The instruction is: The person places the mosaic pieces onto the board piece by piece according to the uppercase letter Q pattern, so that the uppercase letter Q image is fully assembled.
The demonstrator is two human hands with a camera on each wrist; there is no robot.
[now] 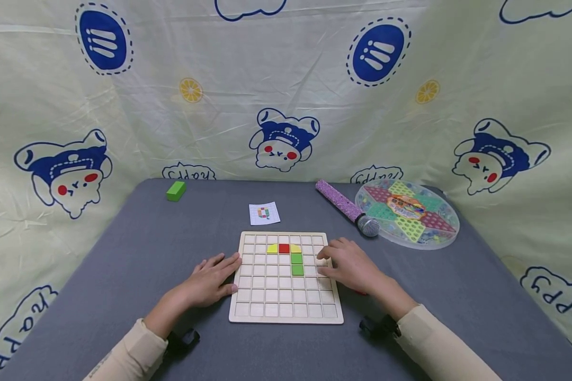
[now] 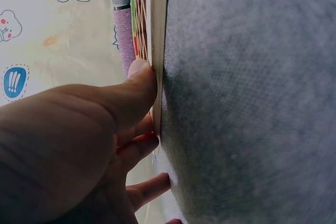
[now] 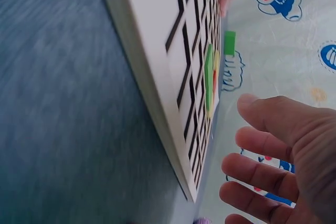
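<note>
A wooden grid board [image 1: 262, 313] lies flat on the table, holding a red square tile [image 1: 284, 248] between two yellow tiles with cut corners. Two green tiles [image 1: 297, 264] run down from the right-hand yellow tile [image 1: 295, 248]. Along the board's left edge rests my left hand [image 1: 212, 280], its fingers spread and its thumb touching the rim in the left wrist view. Over the right edge hovers my right hand [image 1: 352, 267]. Its thumb [image 3: 268, 111] and loosely bent fingers are apart, with nothing visible between them in the right wrist view.
Beyond the board lies a small white card [image 1: 256, 217] with a coloured pattern. A purple microphone [image 1: 339, 201] leans against a round clear case [image 1: 412, 242] at the back right. At the back left is a green block [image 1: 176, 191]. Something red [image 1: 360, 293] shows partly below my right wrist.
</note>
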